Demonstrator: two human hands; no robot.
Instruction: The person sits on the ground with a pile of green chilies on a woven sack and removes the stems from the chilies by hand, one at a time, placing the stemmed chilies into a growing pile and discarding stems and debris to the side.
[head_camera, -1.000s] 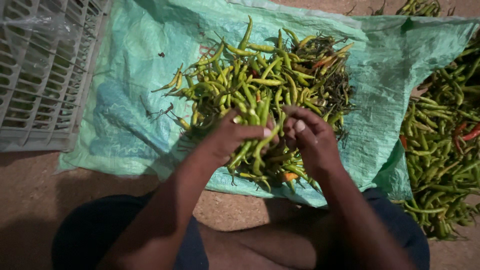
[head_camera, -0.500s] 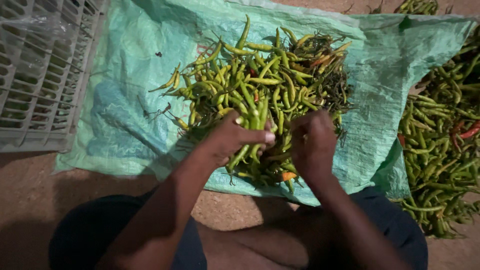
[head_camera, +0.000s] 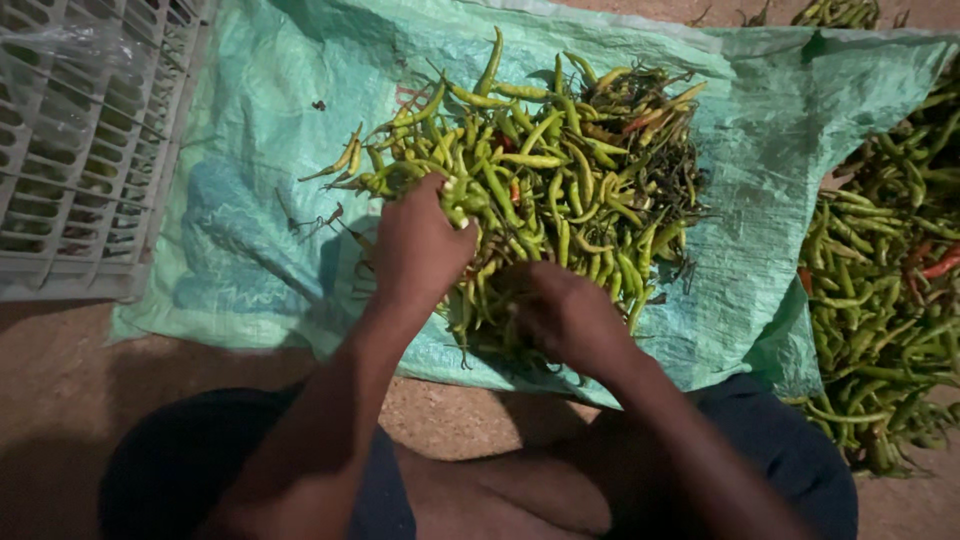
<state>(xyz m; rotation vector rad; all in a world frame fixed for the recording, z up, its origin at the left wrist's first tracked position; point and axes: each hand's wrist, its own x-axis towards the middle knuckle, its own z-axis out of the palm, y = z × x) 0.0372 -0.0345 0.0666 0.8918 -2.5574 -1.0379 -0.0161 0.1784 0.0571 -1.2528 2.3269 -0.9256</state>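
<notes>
Both hands work in the chilli pile (head_camera: 545, 190) on the green woven sack (head_camera: 250, 230): left hand (head_camera: 420, 245) closed around a bunch of green chillies, right hand (head_camera: 565, 320) curled into the near edge, its fingers hidden. Sorting seems underway. Faint red print shows on the sack near the left hand. A grey plastic crate (head_camera: 80, 150) sits left, a second chilli heap (head_camera: 885, 280) right.
</notes>
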